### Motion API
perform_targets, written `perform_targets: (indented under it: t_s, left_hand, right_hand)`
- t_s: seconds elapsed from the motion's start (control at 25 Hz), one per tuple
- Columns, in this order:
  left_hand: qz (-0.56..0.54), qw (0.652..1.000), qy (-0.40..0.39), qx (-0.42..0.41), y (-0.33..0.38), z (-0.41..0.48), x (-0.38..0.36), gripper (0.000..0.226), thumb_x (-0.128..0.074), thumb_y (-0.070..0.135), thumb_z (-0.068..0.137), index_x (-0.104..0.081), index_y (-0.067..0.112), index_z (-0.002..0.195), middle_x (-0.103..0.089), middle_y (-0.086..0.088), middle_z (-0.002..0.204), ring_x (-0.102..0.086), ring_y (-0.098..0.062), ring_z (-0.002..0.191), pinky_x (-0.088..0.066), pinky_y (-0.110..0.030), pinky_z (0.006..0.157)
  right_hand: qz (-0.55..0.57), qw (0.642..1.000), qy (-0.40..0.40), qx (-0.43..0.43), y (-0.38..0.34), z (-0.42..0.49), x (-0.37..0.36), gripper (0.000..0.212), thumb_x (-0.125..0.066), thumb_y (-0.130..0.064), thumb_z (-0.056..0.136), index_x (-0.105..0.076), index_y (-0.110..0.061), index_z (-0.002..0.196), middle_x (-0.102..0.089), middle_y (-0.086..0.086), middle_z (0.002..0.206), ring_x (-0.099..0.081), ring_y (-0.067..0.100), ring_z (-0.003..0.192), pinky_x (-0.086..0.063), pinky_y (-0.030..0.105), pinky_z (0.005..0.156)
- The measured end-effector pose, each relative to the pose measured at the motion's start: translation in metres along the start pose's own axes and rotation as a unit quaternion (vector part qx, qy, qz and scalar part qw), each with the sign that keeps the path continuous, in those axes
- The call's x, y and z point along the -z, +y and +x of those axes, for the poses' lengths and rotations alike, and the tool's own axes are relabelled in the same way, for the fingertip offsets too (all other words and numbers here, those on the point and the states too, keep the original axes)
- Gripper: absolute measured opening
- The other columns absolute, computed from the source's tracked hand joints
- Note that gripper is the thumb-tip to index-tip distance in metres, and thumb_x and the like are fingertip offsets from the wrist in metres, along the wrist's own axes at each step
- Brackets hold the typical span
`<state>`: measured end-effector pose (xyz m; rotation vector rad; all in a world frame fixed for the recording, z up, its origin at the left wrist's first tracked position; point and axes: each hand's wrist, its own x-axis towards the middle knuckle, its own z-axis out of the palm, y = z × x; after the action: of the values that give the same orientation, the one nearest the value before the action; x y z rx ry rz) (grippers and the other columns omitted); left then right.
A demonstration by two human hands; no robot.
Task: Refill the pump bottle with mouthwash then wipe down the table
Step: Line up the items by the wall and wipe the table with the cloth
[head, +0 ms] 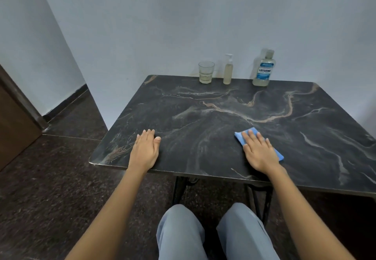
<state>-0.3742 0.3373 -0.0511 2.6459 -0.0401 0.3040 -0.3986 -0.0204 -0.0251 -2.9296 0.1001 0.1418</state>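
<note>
Closest to me are grey trousers [180, 235], both knees tucked under the near edge of the table [203, 117], with bare forearms reaching out on either side. The left hand [145, 150] lies flat on the dark marbled top just past that edge, fingers straight and together, holding nothing. Well off to its right, the right hand [259, 152] presses palm-down with spread, straight fingers on a folded blue cloth [240, 136], which pokes out beyond the fingertips and behind the wrist side. Far beyond both hands, along the back edge by the wall [183, 25], I see a glass [206, 72], the pump bottle [228, 70] just right of it, and the mouthwash bottle [264, 70] further right.
</note>
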Motion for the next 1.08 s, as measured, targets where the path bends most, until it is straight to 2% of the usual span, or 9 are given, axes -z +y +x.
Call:
perform_targets:
  t_s: [0.08,0.16,0.32,0.48,0.6,0.68,0.88,0.96,1.08]
  left_hand:
    - [0.013,1.0,-0.008,-0.013,0.005,-0.001,0.0,0.052,-0.025,0.034,0.103,-0.038,0.003,0.143,-0.038,-0.014,0.15,-0.023,-0.026,0.145,-0.01,-0.037,0.12]
    - [0.0,1.0,-0.017,-0.013,0.016,-0.007,-0.003,0.052,-0.025,0.034,0.104,-0.037,0.004,0.144,-0.038,-0.014,0.15,-0.023,-0.025,0.145,-0.01,-0.036,0.12]
    - [-0.039,0.999,-0.017,-0.004,0.041,-0.019,-0.016,0.052,-0.024,0.034,0.104,-0.038,0.004,0.143,-0.039,-0.013,0.15,-0.023,-0.025,0.145,-0.011,-0.037,0.12]
    - [-0.058,0.998,-0.018,-0.023,0.066,-0.028,-0.024,0.053,-0.023,0.036,0.103,-0.037,0.004,0.144,-0.039,-0.012,0.15,-0.022,-0.023,0.145,-0.01,-0.036,0.119]
    - [-0.056,0.997,-0.031,-0.051,0.093,-0.032,-0.033,0.054,-0.022,0.037,0.103,-0.036,0.005,0.145,-0.038,-0.012,0.151,-0.022,-0.022,0.145,-0.009,-0.034,0.12]
    - [-0.057,0.995,-0.044,-0.075,0.115,-0.032,-0.042,0.054,-0.023,0.037,0.103,-0.036,0.006,0.145,-0.037,-0.011,0.151,-0.022,-0.022,0.145,-0.009,-0.034,0.12]
    - [-0.053,0.986,-0.081,-0.139,0.167,-0.033,-0.073,0.053,-0.023,0.038,0.103,-0.036,0.009,0.146,-0.036,-0.009,0.152,-0.02,-0.021,0.146,-0.008,-0.036,0.12]
    - [-0.05,0.983,-0.082,-0.155,0.176,-0.034,-0.082,0.053,-0.023,0.039,0.103,-0.036,0.01,0.145,-0.036,-0.008,0.152,-0.02,-0.02,0.146,-0.008,-0.036,0.12]
    - [-0.072,0.985,-0.063,-0.141,0.177,-0.035,-0.083,0.052,-0.025,0.038,0.103,-0.04,0.01,0.144,-0.039,-0.007,0.151,-0.024,-0.017,0.145,-0.01,-0.033,0.12]
  right_hand:
    - [-0.017,1.0,0.011,0.016,-0.022,-0.03,-0.012,0.053,-0.018,-0.031,0.103,-0.004,-0.026,0.153,0.0,-0.004,0.162,0.001,0.021,0.149,0.0,0.04,0.119]
    - [-0.027,0.997,0.009,0.066,-0.055,-0.052,-0.023,0.053,-0.014,-0.034,0.101,-0.003,-0.027,0.153,0.001,-0.004,0.162,0.002,0.021,0.149,0.001,0.04,0.119]
    - [-0.028,0.976,-0.01,0.217,-0.106,-0.079,-0.04,0.077,0.011,-0.045,0.079,-0.005,-0.031,0.153,-0.002,-0.006,0.161,0.001,0.019,0.149,0.001,0.037,0.119]
    - [-0.026,0.967,-0.01,0.252,-0.071,-0.092,-0.034,0.073,0.005,-0.045,0.081,-0.01,-0.034,0.152,-0.007,-0.009,0.161,-0.005,0.014,0.149,-0.004,0.035,0.12]
    - [-0.005,0.982,0.0,0.191,-0.007,-0.098,-0.023,0.065,0.001,-0.045,0.087,-0.009,-0.037,0.151,-0.005,-0.012,0.16,-0.003,0.01,0.148,-0.002,0.031,0.118]
    - [-0.017,0.992,0.007,0.123,0.046,-0.102,-0.01,0.057,-0.007,-0.041,0.095,-0.007,-0.036,0.151,-0.003,-0.011,0.16,-0.001,0.01,0.148,-0.003,0.031,0.118]
    - [-0.02,0.998,0.012,-0.057,0.177,-0.092,0.025,0.051,-0.018,-0.031,0.103,-0.004,-0.03,0.152,0.0,-0.005,0.161,0.0,0.013,0.149,-0.005,0.036,0.119]
    - [-0.008,0.995,0.017,-0.098,0.205,-0.069,0.034,0.052,-0.018,-0.031,0.102,-0.006,-0.03,0.153,-0.001,-0.005,0.162,0.0,0.015,0.149,-0.005,0.039,0.12]
    - [-0.008,0.991,0.019,-0.131,0.206,-0.023,0.042,0.053,-0.016,-0.029,0.101,-0.007,-0.026,0.153,-0.001,-0.002,0.162,0.0,0.02,0.149,-0.004,0.042,0.119]
